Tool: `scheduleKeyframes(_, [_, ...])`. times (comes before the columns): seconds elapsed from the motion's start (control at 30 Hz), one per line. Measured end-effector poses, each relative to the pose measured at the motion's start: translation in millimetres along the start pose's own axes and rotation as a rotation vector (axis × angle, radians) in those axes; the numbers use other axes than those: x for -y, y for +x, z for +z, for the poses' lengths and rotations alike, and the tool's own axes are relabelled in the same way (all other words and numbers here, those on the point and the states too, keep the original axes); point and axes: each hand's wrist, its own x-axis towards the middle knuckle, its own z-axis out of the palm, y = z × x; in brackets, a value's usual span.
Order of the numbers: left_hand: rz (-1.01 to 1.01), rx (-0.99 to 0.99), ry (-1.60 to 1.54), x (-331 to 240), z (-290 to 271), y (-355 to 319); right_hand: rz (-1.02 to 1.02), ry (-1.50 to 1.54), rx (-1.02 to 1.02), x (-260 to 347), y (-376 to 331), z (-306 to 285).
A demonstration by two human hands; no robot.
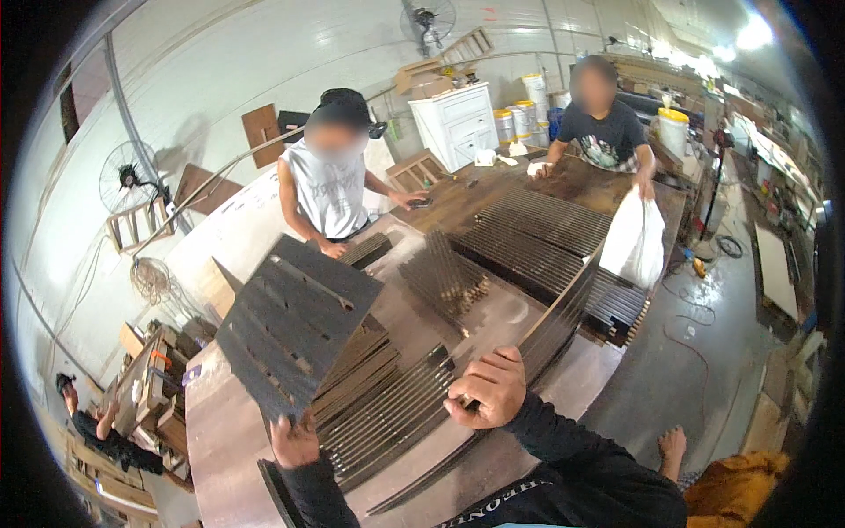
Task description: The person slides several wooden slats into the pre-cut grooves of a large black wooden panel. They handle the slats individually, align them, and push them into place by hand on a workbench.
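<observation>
My left hand (295, 443) is closed at the lower corner of a dark sheet (295, 308) with slots and worn patches. The sheet stands tilted above the table, and part of my grip is smeared. My right hand (488, 389) is closed in a fist around the near end of a long, thin dark strip (563, 312), which slants away to the far right. Between my hands lies a row of dark slats (387, 418) side by side. Brown-edged thin pieces (356, 378) are stacked under the sheet.
Bundled slats (537, 238) and a pile of strips (444, 277) lie farther across the table (224, 440). One person (330, 180) stands across the table; another person (603, 132) at the far right holds a white cloth (635, 238). A bare foot (672, 444) shows at lower right.
</observation>
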Motion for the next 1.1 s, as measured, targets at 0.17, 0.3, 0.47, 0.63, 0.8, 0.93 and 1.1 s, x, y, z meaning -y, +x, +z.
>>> scheduleKeyframes(0.17, [0.040,-0.065,0.259,-8.6,-6.0,-31.7,0.017,0.012,0.036,1.0,-2.8,2.0])
scheduleKeyframes(0.3, [0.136,-0.050,0.435,-29.0,-26.5,-44.0,0.011,-0.005,0.016,-1.2,0.3,0.7])
scheduleKeyframes(0.47, [0.208,0.148,0.727,-82.0,-13.9,-79.6,-0.010,0.051,0.166,-10.2,12.6,10.7])
scheduleKeyframes(0.63, [0.401,0.026,1.707,-114.1,34.7,-104.8,0.052,0.067,0.242,-12.1,24.2,15.9])
scheduleKeyframes(0.8, [0.186,0.240,1.783,-126.1,68.6,-95.3,0.057,0.120,0.420,-16.7,33.1,-2.7])
scheduleKeyframes(0.93, [0.207,0.402,1.907,-129.1,89.6,-93.2,0.057,0.162,0.513,-13.9,34.0,-3.6])
scheduleKeyframes(1.1, [0.218,0.589,2.015,-116.3,105.4,-83.6,0.042,0.190,0.509,-12.7,33.7,-9.5])
